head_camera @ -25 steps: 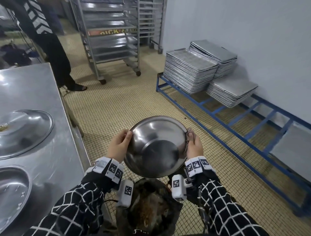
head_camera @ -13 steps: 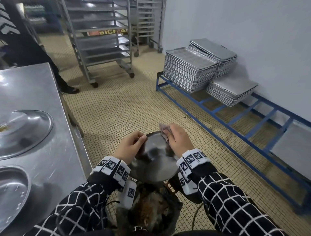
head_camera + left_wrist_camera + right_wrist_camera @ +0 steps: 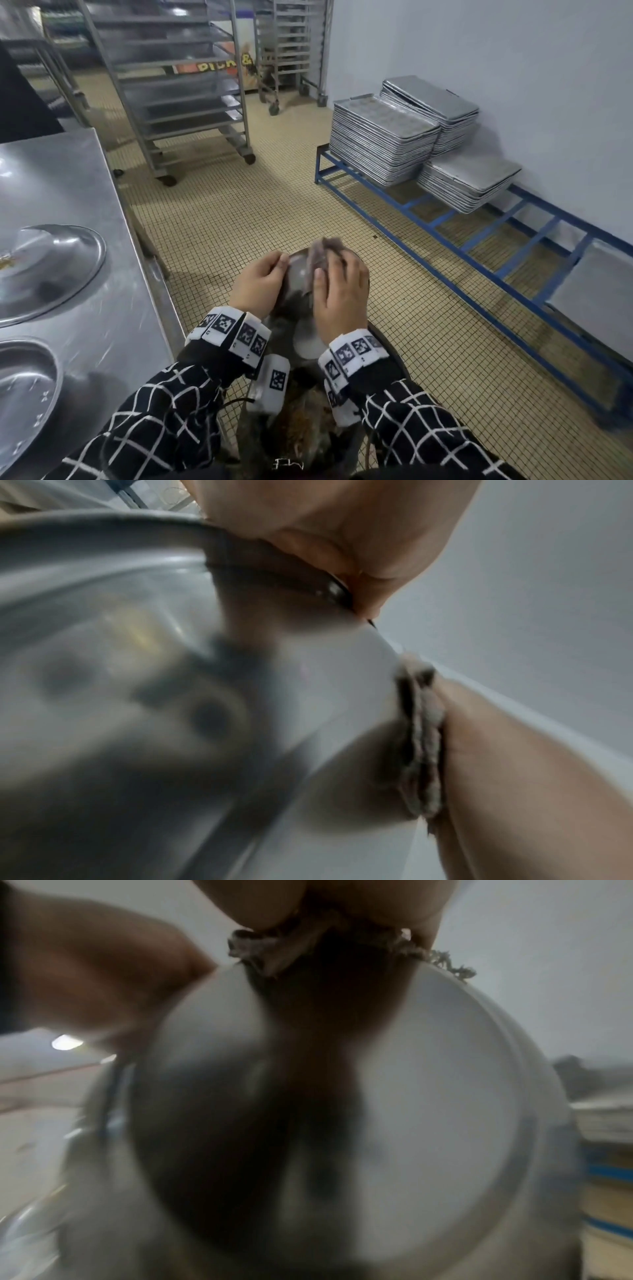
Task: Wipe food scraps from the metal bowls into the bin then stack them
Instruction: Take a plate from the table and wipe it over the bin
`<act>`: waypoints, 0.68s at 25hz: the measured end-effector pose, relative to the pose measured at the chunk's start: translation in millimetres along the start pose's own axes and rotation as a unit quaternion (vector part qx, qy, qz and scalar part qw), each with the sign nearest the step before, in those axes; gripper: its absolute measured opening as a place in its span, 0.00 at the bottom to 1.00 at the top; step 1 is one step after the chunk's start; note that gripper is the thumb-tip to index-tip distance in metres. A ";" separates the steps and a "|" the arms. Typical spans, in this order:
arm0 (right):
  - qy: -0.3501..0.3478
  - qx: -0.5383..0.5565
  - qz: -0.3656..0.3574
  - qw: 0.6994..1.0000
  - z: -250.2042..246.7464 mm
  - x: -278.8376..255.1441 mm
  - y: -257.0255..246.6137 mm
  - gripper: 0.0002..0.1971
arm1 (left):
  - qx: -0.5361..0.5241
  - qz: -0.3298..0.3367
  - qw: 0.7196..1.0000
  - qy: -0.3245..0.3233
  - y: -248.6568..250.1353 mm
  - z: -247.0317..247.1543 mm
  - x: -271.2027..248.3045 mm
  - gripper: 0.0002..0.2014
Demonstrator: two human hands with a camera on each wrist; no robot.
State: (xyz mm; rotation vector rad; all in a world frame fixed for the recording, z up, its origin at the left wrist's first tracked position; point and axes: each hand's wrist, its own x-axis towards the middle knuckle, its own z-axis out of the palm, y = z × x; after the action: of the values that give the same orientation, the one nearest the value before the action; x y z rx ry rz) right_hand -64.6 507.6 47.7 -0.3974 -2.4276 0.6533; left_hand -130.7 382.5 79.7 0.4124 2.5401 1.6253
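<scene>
A metal bowl (image 3: 297, 274) is held tilted above the bin (image 3: 301, 435), its hollow facing the person and its far rim raised, with the lower rim hanging over the bin's dark, scrap-filled opening. The left hand (image 3: 258, 286) grips the bowl's left rim, thumb on the inside and fingers curled round the outer wall; the left wrist view shows the rim caught in that pinch, though blurred. The right hand (image 3: 339, 294) lies flat against the inside of the bowl, fingers fairly straight and pressing a greyish cloth (image 3: 322, 251) to the metal, the cloth's top edge poking up past the far rim. Both forearms, in black checked sleeves, reach forward close together over the bin. Just left of the bin runs the straight edge of a steel table (image 3: 102, 260), which carries two more bowls (image 3: 51, 270), the farther one with a little food at its left side; these sit well apart from the held bowl. Ahead and to the right lies open tiled floor (image 3: 239, 212). Beyond it a blue low frame (image 3: 462, 219) along the wall holds stacks of baking trays (image 3: 383, 144), and wheeled racks (image 3: 181, 85) stand at the far end.
</scene>
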 end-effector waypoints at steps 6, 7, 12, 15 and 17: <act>-0.147 0.145 0.313 0.927 -10.7 21.8 44.6 0.17 | 0.007 -0.037 0.999 0.018 -9.4 -6.9 -0.9 0.15; -0.139 0.152 0.304 0.930 -14.7 20.2 41.3 0.15 | 0.014 -0.045 0.999 0.014 -10.4 -6.0 -0.8 0.15; -0.052 0.143 0.012 0.988 -16.3 -2.6 -8.8 0.14 | -0.013 -0.061 0.998 0.004 -1.1 4.4 -4.9 0.16; -0.059 -0.002 -0.099 0.993 3.4 -11.6 -14.6 0.21 | -0.035 -0.058 0.998 0.010 5.4 7.9 -6.1 0.14; -0.036 -0.009 -0.045 0.998 6.8 -1.7 -9.3 0.24 | -0.027 -0.044 0.999 0.017 8.2 7.2 -6.2 0.15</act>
State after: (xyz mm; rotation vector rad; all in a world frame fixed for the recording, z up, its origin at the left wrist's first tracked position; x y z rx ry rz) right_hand -68.6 496.6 47.1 -0.2743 -2.5050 0.6172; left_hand -121.7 390.4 83.6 0.2673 2.4933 1.6790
